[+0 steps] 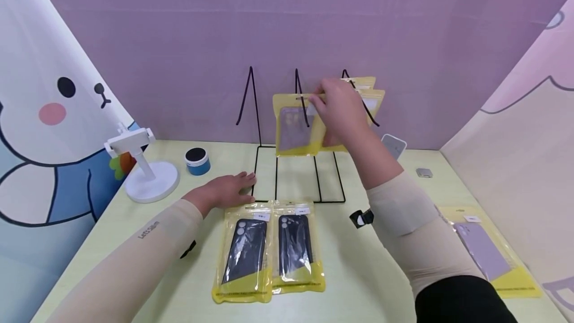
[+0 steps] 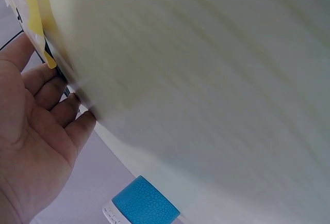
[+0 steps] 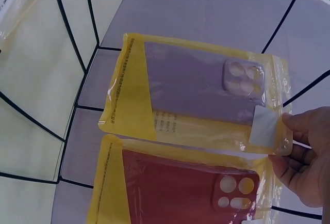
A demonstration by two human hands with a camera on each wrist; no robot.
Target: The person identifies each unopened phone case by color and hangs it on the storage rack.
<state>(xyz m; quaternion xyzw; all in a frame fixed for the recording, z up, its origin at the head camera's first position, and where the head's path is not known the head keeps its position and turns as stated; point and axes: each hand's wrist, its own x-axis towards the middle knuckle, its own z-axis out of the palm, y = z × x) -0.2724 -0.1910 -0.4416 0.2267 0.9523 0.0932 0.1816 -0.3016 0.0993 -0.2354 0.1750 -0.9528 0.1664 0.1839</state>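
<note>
Where yellow ends, the pouch (image 3: 128, 87) shows a lilac case (image 3: 188, 79).

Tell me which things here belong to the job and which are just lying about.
Likely part of the job:
- black wire rack
- purple-case pouch in the right hand
- red-case pouch beside it
- two dark-case pouches
- lilac-case pouch at right

Probably just lying about:
- white stand
- blue jar
- small grey block
- pale flat object
</note>
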